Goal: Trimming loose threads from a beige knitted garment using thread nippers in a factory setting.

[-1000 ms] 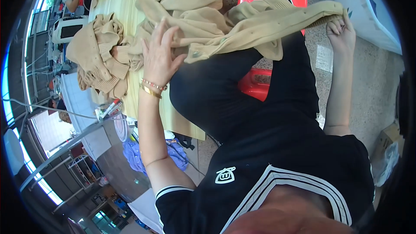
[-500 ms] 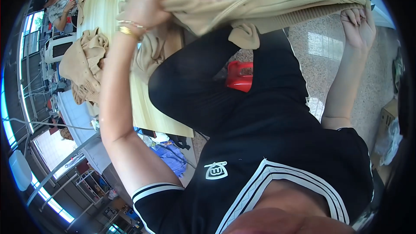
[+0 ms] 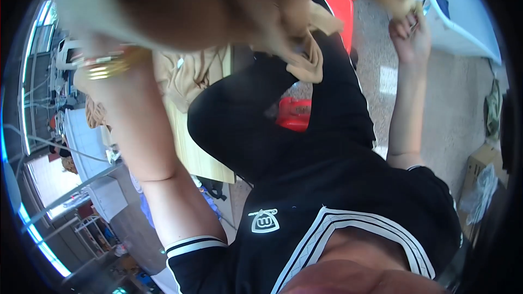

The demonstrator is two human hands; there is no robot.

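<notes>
A beige knitted garment [image 3: 218, 8], badly blurred, stretches high across the upper part of the head view, close to the camera. My right hand [image 3: 411, 35] is closed, with its fingers curled on the garment's right end. On the other side my left hand [image 3: 98, 49] is raised at the garment's left end; blur and cloth hide its fingers, and gold bracelets circle that wrist. A loose strip of the same knit [image 3: 308, 62] dangles over my black-clad legs.
More beige knitwear [image 3: 190, 73] lies piled on the pale wooden table [image 3: 201, 152] at my left. Red plastic stools [image 3: 294, 114] stand by my legs. A white bin [image 3: 463, 38] is at the far right; a cardboard box [image 3: 482, 166] with clear plastic sits nearer.
The garment has come up closer to the camera and now covers much of the upper view. My left hand has swung left and nearer; my right hand has shifted left.
</notes>
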